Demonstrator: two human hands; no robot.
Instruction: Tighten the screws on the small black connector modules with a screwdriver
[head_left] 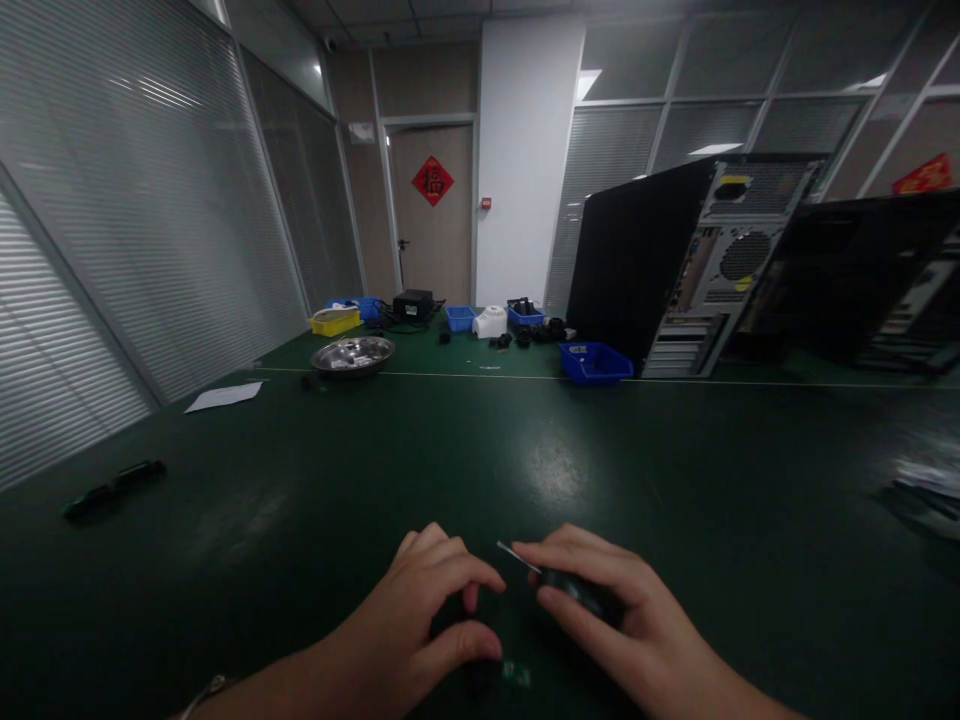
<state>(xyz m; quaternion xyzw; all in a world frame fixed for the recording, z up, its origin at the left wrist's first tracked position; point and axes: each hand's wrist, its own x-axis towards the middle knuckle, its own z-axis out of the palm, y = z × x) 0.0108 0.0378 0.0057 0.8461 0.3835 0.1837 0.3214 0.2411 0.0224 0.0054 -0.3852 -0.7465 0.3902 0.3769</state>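
Note:
My right hand [622,600] grips a screwdriver [574,592] by its dark handle, between thumb and fingers. Its thin metal shaft points up and left, toward my left hand. My left hand [431,610] is at the near edge of the view, with thumb and index finger apart in a curve. Just below the left thumb lies a small green circuit board piece [516,674], blurred, beside a dark part [480,680] that the thumb partly covers. Whether the left thumb touches that dark part is hard to see.
Across the green table [360,450] are a steel dish [352,355], a blue tray [596,365] and a black computer case [645,260]. At left are a dark strip-shaped part [112,490] and paper [225,396]. A blurred pile [930,490] sits at far right.

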